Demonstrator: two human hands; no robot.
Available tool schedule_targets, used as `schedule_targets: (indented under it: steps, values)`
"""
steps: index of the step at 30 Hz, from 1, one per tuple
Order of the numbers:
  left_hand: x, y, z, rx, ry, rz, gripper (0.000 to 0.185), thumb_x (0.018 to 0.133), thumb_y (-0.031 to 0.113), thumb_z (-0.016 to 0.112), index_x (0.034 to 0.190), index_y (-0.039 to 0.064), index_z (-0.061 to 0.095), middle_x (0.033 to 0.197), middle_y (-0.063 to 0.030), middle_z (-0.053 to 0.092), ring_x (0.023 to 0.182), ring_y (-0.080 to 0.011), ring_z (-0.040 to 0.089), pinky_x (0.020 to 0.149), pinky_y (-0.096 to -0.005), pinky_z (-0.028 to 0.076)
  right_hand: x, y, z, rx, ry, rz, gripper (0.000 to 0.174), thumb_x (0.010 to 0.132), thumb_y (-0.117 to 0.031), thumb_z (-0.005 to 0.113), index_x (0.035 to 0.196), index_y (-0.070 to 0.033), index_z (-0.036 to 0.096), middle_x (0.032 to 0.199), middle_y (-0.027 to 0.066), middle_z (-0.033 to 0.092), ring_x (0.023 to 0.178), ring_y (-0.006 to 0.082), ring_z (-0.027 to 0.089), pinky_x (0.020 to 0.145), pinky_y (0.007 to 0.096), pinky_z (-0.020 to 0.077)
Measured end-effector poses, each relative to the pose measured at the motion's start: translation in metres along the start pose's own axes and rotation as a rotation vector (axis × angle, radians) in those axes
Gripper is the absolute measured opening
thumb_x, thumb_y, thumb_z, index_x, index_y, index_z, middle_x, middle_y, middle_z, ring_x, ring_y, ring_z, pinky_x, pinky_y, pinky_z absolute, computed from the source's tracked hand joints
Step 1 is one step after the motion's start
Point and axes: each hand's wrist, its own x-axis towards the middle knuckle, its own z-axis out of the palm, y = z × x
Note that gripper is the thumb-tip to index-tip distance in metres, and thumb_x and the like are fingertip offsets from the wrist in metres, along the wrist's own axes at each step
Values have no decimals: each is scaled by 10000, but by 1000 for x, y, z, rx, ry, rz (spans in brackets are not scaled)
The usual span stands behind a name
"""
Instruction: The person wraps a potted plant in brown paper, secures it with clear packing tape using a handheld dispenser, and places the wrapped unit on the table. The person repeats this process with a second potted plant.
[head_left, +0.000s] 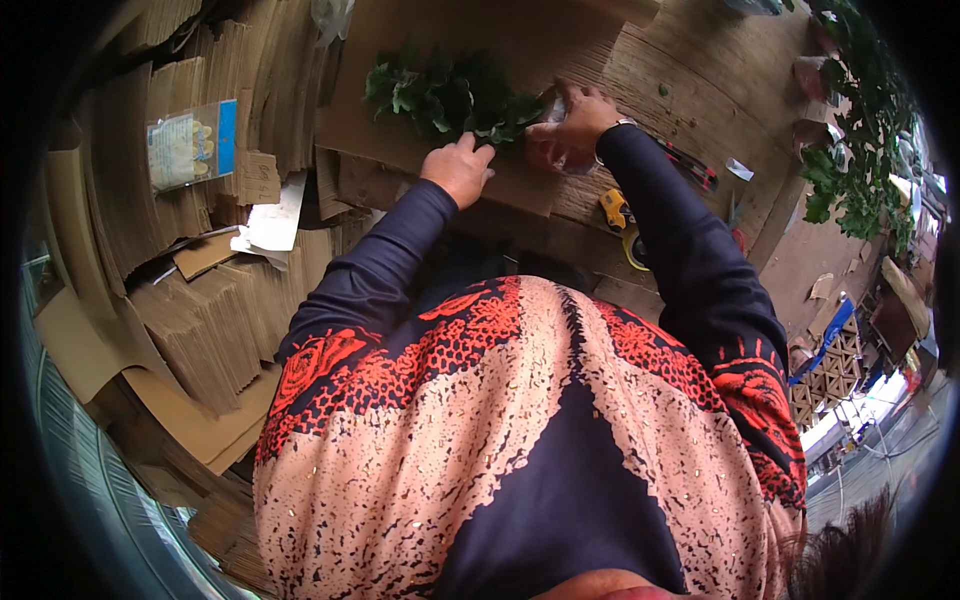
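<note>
A leafy green plant (450, 90) lies on its side across a cardboard sheet (349, 124), its leaves pointing left. Its reddish pot (559, 159), wrapped in clear plastic, is at the right end. My right hand (581, 116) grips the pot from above, with the fingers on its far side. At the near edge of the leaves is my left hand (459, 169), its fingertips at the foliage. Some of its fingers are bent, and whether they pinch a leaf or the cardboard is hidden.
Folded cardboard stacks (202, 322) stand at left, with a plastic packet (191, 146) on them. Right of the pot lie a red-and-black utility knife (691, 165), a yellow tape dispenser (615, 208) and a paper scrap (739, 169). More potted plants (855, 187) line the far right.
</note>
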Motion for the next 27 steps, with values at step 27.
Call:
schedule_targets:
  steps: [27]
  values:
    - [31, 1, 55, -2729, 384, -857, 358, 969, 237, 600, 1271, 45, 621, 1343, -178, 644, 1271, -379, 577, 1143, -563, 411, -29, -12, 9, -53, 83, 54, 1094, 685, -664, 790, 1598, -238, 365, 1506, 245, 472, 1357, 482, 456, 1097, 535, 449]
